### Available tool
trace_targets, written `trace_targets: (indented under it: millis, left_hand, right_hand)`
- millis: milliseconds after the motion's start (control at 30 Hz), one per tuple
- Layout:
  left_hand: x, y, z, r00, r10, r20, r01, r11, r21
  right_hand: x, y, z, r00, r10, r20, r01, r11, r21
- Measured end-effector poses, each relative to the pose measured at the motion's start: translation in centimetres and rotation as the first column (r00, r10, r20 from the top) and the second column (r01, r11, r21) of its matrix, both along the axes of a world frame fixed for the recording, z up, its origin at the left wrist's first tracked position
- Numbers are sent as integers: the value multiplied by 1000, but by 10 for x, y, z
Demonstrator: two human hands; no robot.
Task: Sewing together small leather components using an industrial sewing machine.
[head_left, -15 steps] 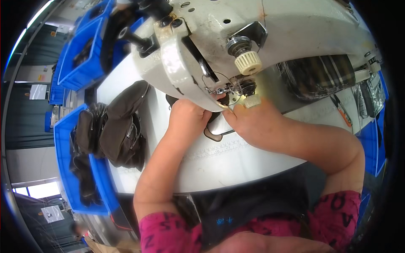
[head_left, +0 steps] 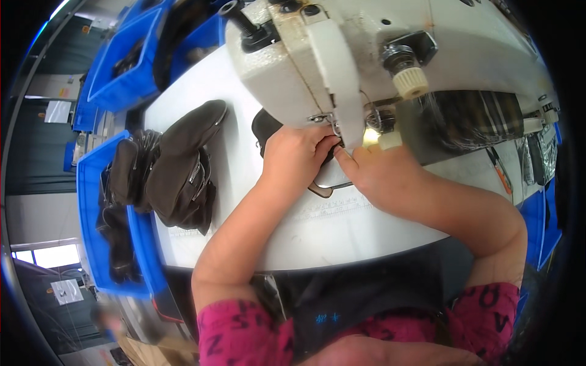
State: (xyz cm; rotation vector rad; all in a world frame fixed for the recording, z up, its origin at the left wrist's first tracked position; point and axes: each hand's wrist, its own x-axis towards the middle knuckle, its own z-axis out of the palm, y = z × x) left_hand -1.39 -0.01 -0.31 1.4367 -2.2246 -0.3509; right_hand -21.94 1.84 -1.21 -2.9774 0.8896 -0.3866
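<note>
A white sewing machine [head_left: 284, 79] fills the upper middle, with a lit lamp by its needle area. My left hand [head_left: 296, 155] lies beside the needle, fingers closed on a dark fabric piece [head_left: 266, 128] that reaches left under the machine's head. My right hand [head_left: 381, 174] is just right of it, thumb and forefinger pressed at the same piece by the presser foot; some fingertips are hidden behind machine parts. A small tan-edged loop [head_left: 320, 190] shows below the piece. On the white table [head_left: 305, 238], left of my hands, lies a pile of dark brown zippered pouches [head_left: 171, 177].
Blue bins [head_left: 125, 73] stand at the upper left, another [head_left: 91, 189] holds dark items at the left, and more [head_left: 540, 219] are at the right. Orange-handled snips [head_left: 502, 174] lie beside a plastic-wrapped dark bundle [head_left: 464, 119]. A blurred person [head_left: 110, 320] is at the lower left.
The view has shifted, so the machine sits higher and further right. My left hand has moved slightly up and right, its fingers closer to the needle; my right hand stays beside it.
</note>
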Motion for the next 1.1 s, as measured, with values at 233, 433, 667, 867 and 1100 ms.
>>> trace_targets:
  millis: [233,433,667,867,1100]
  left_hand:
    - [-1,3,-9,998,51,40,-43,981,-190]
    - [-10,7,-8,982,136,127,-106,970,-219]
    - [0,8,-7,996,89,29,-82,981,-173]
    - [25,21,25,986,-97,138,75,985,156]
    - [25,21,28,985,-166,52,161,983,90]
  right_hand:
    - [2,1,2,999,-29,-24,27,998,-49]
    - [0,-1,1,998,-53,-38,49,994,-98]
    - [-3,-4,-2,995,-57,78,63,995,-80]
    - [-4,-8,-3,993,-43,114,47,998,-37]
    - [-6,-4,0,997,12,76,-7,998,-56]
